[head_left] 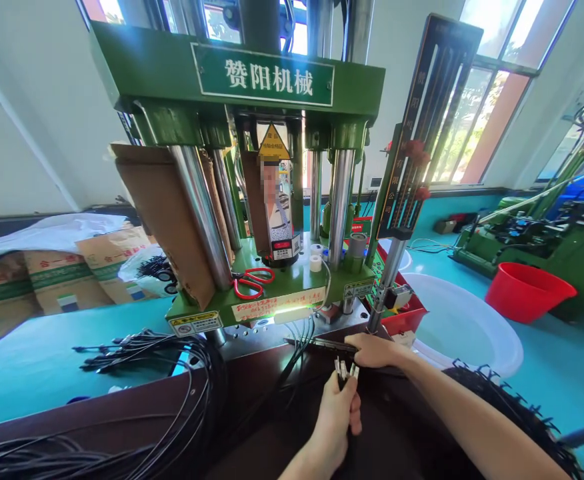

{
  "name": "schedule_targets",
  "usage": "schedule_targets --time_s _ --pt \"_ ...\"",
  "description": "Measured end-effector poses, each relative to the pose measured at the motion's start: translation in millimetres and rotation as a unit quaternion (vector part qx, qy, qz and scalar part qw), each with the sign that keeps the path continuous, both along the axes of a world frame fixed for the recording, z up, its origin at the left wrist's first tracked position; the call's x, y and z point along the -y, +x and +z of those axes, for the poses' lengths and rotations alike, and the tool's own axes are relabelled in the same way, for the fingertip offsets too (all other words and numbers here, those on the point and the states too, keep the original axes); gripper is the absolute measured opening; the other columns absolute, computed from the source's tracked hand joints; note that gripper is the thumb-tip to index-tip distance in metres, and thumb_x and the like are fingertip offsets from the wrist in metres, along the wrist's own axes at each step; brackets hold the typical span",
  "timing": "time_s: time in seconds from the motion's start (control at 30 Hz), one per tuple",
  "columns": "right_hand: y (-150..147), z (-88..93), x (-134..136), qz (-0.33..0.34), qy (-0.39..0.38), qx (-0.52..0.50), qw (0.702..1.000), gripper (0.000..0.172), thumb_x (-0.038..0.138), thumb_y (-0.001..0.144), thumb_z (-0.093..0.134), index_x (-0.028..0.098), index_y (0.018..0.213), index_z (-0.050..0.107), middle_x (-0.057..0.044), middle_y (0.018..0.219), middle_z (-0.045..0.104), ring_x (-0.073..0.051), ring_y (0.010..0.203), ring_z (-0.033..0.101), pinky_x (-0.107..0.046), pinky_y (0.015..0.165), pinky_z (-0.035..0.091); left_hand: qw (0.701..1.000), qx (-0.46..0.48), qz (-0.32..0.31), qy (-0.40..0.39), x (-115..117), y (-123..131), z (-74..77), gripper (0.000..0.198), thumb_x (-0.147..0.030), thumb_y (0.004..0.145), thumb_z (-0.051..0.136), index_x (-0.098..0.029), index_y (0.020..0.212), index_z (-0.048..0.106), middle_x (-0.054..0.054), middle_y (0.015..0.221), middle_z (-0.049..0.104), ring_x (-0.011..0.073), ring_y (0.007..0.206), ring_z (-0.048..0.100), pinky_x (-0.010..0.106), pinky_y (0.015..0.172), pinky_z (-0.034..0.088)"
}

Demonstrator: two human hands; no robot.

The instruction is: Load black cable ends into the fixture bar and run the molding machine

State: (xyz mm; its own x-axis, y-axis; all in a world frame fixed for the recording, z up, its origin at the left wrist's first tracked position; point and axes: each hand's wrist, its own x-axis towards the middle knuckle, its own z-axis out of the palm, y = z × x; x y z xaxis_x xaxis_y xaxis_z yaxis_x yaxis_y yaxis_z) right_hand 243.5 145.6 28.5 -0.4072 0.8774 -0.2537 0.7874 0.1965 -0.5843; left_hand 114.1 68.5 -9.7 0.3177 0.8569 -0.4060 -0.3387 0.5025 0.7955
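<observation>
My left hand is closed around a small bunch of black cables with metal plug tips that stick up from the fist. My right hand rests just beyond, fingers curled over the plug tips and touching a thin dark mould bar at the front of the green press machine. Several black cables run from the machine's lit mould slot down toward my hands. What the right fingers pinch is hidden.
A large bundle of black cables lies on the left of the dark work surface. Red scissors lie on the machine bed. A white basin and a red bucket stand to the right; paper sacks are stacked at left.
</observation>
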Motion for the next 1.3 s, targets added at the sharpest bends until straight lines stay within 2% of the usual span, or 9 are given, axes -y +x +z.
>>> schedule_targets --time_s 0.1,0.23,0.4,0.47,0.7,0.9,1.03,1.13,1.3 --pt "18.6 2.4 33.9 -0.063 -0.098 -0.061 0.991 0.014 0.012 0.057 0.042 0.021 0.068 0.044 0.009 0.046 0.043 -0.007 0.030 0.037 -0.019 0.032 0.028 1.000 -0.021 -0.004 0.005 4.8 1.2 4.9 0.055 -0.065 0.051 0.062 -0.023 0.072 0.034 -0.015 0.038 0.027 0.0018 0.030 0.019 0.017 0.031 0.014" --pt "21.6 -10.7 84.0 -0.172 -0.129 -0.177 0.960 0.006 0.023 0.072 0.033 0.022 0.075 0.039 0.012 0.047 0.033 -0.005 0.027 0.023 -0.016 0.025 0.018 0.998 -0.052 -0.039 0.009 7.7 7.3 7.0 0.050 -0.061 0.053 0.063 -0.022 0.070 0.036 -0.015 0.036 0.026 0.0014 0.029 0.017 0.016 0.030 0.012" --pt "6.6 -30.3 108.4 -0.305 -0.067 -0.430 0.847 0.034 0.053 0.083 0.034 0.020 0.074 0.042 0.011 0.046 0.036 -0.002 0.026 0.019 -0.014 0.025 0.012 0.994 -0.079 -0.074 0.028 9.4 13.9 6.4 0.047 -0.057 0.054 0.065 -0.022 0.070 0.037 -0.015 0.036 0.027 0.0014 0.029 0.019 0.015 0.029 0.013" --pt "2.7 -33.6 108.5 -0.321 -0.050 -0.457 0.828 0.036 0.053 0.082 0.038 0.019 0.082 0.048 0.011 0.044 0.036 -0.002 0.026 0.020 -0.014 0.025 0.013 0.993 -0.088 -0.072 0.039 9.5 14.6 6.2 0.047 -0.056 0.054 0.065 -0.021 0.070 0.038 -0.015 0.036 0.028 0.0013 0.029 0.019 0.015 0.028 0.014" --pt "1.3 -40.6 108.1 -0.335 -0.026 -0.460 0.822 0.042 0.050 0.079 0.045 0.014 0.100 0.054 0.009 0.042 0.038 -0.005 0.027 0.026 -0.017 0.025 0.017 0.991 -0.096 -0.079 0.045 8.4 14.4 2.5 0.047 -0.057 0.054 0.065 -0.021 0.069 0.038 -0.015 0.034 0.026 0.0013 0.027 0.017 0.016 0.027 0.014" --pt "0.1 -52.1 111.1 -0.311 0.052 -0.415 0.853 0.040 0.049 0.082 0.046 0.017 0.101 0.058 0.005 0.050 0.043 -0.008 0.040 0.035 -0.020 0.034 0.023 0.990 -0.113 -0.061 0.064 7.6 16.8 -7.9 0.048 -0.058 0.054 0.065 -0.021 0.068 0.039 -0.014 0.034 0.028 0.0018 0.025 0.018 0.017 0.026 0.013" --pt "-2.0 -48.7 112.7 -0.317 0.037 -0.427 0.846 0.045 0.051 0.081 0.045 0.016 0.107 0.055 0.005 0.051 0.042 -0.008 0.040 0.035 -0.019 0.034 0.025 0.987 -0.114 -0.003 0.114 4.7 13.2 -6.6 0.046 -0.061 0.061 0.057 -0.019 0.067 0.040 -0.012 0.039 0.033 0.0026 0.029 0.027 0.016 0.029 0.021" --pt "-1.6 -45.1 114.5 -0.340 -0.002 -0.452 0.825 0.054 0.054 0.080 0.045 0.017 0.120 0.046 0.008 0.050 0.041 -0.005 0.034 0.030 -0.017 0.029 0.020 0.991 -0.086 0.046 0.087 2.4 9.5 -1.0 0.044 -0.064 0.066 0.049 -0.022 0.073 0.037 -0.013 0.043 0.028 0.0021 0.031 0.023 0.014 0.029 0.017" --pt "1.8 -47.6 116.0 -0.360 -0.007 -0.470 0.806 0.058 0.055 0.079 0.046 0.019 0.125 0.042 0.008 0.049 0.042 -0.004 0.034 0.031 -0.015 0.029 0.024 0.994 -0.092 -0.047 0.046 3.0 9.3 3.8 0.048 -0.063 0.058 0.057 -0.022 0.070 0.037 -0.014 0.041 0.028 0.0018 0.029 0.021 0.014 0.028 0.016"
